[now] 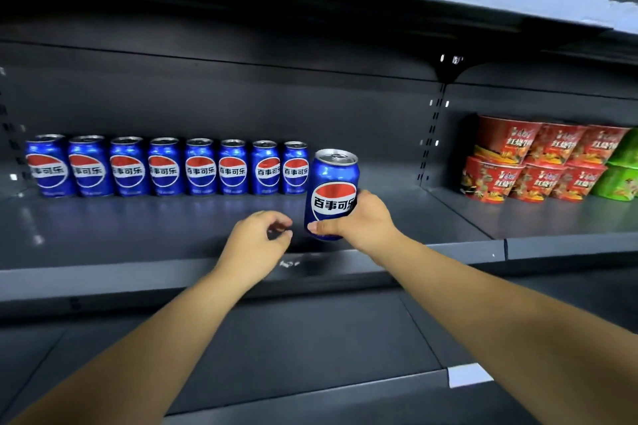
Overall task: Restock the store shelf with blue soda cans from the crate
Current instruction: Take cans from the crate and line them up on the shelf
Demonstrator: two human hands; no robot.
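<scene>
Head view: right hand [362, 221] grips a blue can [332, 191] low on its smooth, rigid, likely full and weighty side, above the shelf [138, 231] front. Left hand [257, 240] hovers loosely curled, empty. Eight cans [165, 167] line up at ten o'clock; open room lies at two o'clock before the noodle bowls [538, 162].

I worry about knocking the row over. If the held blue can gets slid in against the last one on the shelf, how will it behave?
The blue soda can, gripped by the right hand, looks rigid with a flat base, so it should slide upright. Its glossy wall may be slippery. It is tall and narrow, so a high push could tip it into the row of cans.
</scene>
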